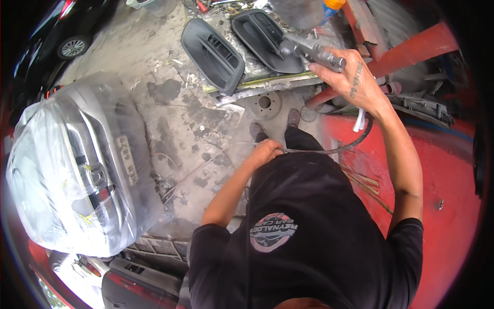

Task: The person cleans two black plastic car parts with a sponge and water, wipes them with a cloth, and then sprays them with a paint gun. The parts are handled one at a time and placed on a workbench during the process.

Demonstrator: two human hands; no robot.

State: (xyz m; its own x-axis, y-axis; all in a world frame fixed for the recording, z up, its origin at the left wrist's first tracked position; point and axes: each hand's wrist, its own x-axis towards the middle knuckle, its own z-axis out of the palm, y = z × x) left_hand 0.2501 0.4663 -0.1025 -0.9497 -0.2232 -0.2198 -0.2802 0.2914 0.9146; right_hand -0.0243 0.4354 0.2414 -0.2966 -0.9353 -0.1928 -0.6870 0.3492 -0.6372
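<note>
My right hand (355, 80) is closed round a metal spray gun (320, 53), raised over the bench's right part. The gun's front end is blurred. From below the hand a dark air hose (355, 144) curves down and across my waist. My left hand (267, 151) has its fingers wrapped round this hose in front of my belly. Two dark grey door armrest panels lie side by side on the bench: the left panel (205, 50) reaches past the near edge, and the right panel (257, 38) lies just left of the gun.
The cluttered bench (303, 81) has a taped near edge. At left stands a car front (110, 154) wrapped in clear plastic, with a black car (72, 46) beyond it. A red surface (437, 170) and red posts (411, 50) border my right. A round metal disc (264, 109) lies below the bench.
</note>
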